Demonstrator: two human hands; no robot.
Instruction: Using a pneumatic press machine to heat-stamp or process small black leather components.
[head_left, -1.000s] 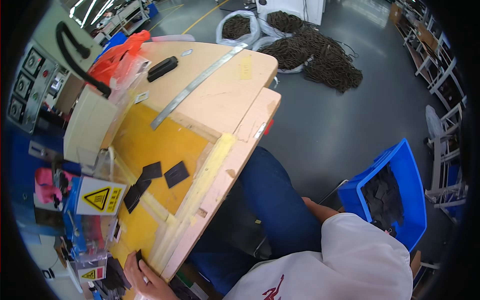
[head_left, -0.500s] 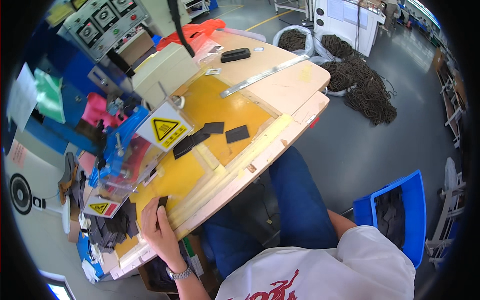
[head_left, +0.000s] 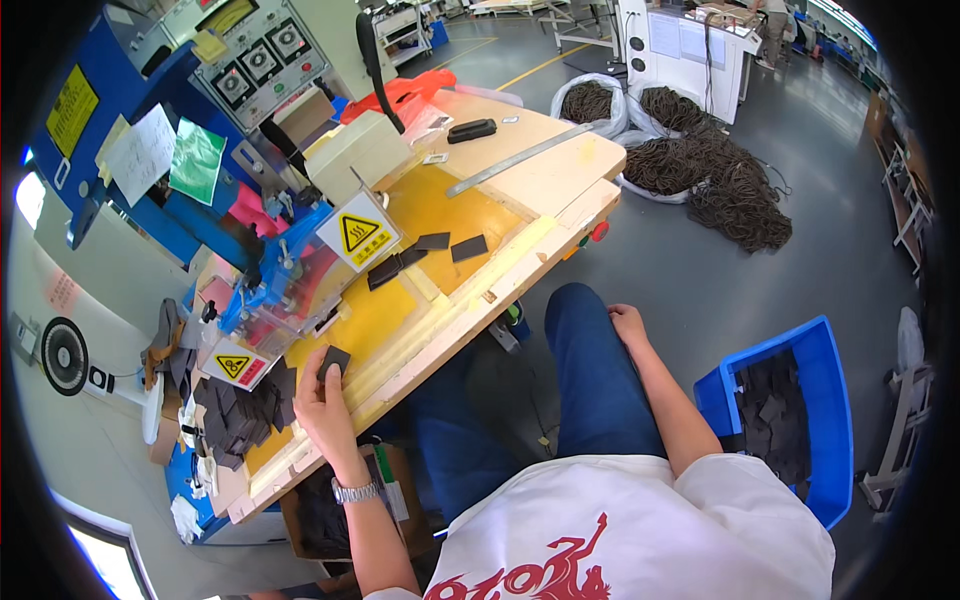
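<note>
My left hand (head_left: 322, 405) is closed on a small dark rectangular piece (head_left: 336, 360), thumb and fingers gripping it just above the table's near edge. Beside that hand lies a loose pile of dark grey flat pieces (head_left: 240, 415). My right hand (head_left: 627, 324) rests against the side of my right knee, holding nothing that I can see; its fingers look loosely laid there and are partly hidden. Further along the yellow work surface (head_left: 430, 190) lie several more dark rectangles, among them a single piece (head_left: 468, 248).
A blue press machine (head_left: 285, 265) with a clear guard and warning signs (head_left: 358, 236) stands over the table's left. A metal ruler (head_left: 520, 160) and a black case (head_left: 472, 131) lie at the back. To the right stands a blue bin (head_left: 825, 420) of dark pieces; cord heaps (head_left: 735, 185) lie beyond.
My left hand has lifted slightly, and the dark piece in it shows more fully. My right hand, hidden before, has come into sight at my knee. The whole view has shifted.
</note>
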